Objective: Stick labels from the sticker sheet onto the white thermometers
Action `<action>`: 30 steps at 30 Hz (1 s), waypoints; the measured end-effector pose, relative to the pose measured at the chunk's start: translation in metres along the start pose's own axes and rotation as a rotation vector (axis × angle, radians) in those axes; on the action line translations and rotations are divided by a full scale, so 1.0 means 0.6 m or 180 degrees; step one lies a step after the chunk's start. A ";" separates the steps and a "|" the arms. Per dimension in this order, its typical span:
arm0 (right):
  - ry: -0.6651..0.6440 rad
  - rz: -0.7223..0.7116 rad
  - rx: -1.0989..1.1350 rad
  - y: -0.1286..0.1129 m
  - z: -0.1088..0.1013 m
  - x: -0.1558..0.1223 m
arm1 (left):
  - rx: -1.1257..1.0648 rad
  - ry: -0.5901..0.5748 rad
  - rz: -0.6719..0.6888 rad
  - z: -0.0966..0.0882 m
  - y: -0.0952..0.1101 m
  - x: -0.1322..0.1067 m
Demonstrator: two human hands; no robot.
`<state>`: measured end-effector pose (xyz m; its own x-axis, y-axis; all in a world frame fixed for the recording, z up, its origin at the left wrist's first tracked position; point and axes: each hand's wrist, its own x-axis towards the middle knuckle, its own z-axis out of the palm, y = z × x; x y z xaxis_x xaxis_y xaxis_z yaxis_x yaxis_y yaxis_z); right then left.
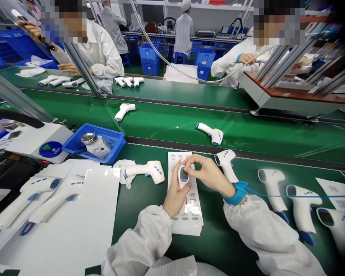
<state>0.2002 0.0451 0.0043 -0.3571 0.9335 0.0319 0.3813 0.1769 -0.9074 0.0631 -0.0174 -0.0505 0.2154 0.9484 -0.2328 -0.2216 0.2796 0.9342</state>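
My left hand [173, 195] is wrapped round a white infrared thermometer [184, 175], whose small dark screen faces up towards me. My right hand [208, 172] reaches in from the right, with thumb and forefinger pinched at the screen's upper edge. Whatever the pinch holds is too small to make out. A blue strap [236, 193] circles my right wrist. Beneath both hands lies a white label sheet [189, 227] with rows of small print. Left of it, another thermometer gun [149, 170] rests on its side partly over a crumpled tissue [127, 177].
Several thermometers [273, 186] lie at right; two more [43, 207] sit on white paper [83, 230] at left. A blue tray [115, 147] holds a metal-topped bottle [97, 145]. Ahead, the green conveyor [161, 122] carries thermometers. Co-workers in white sit beyond.
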 end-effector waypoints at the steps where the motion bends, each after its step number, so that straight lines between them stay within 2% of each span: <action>1: 0.0022 0.0015 0.0034 -0.001 0.001 -0.001 | 0.0008 -0.0004 -0.0010 0.000 0.001 0.000; 9: 0.0217 0.0010 0.0183 0.002 0.010 -0.002 | 0.0014 -0.0027 -0.0012 0.000 0.005 -0.001; 25: 0.0200 0.0017 0.0114 0.000 0.011 -0.001 | -0.0008 -0.0080 0.0009 -0.002 0.008 -0.001; 30: 0.0208 -0.0024 0.0100 0.001 0.011 0.000 | 0.0030 0.0066 -0.0115 -0.004 0.008 -0.003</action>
<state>0.1946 0.0430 0.0011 -0.3032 0.9507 0.0651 0.3514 0.1750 -0.9197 0.0592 -0.0176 -0.0461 0.2032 0.9406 -0.2720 -0.2051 0.3126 0.9275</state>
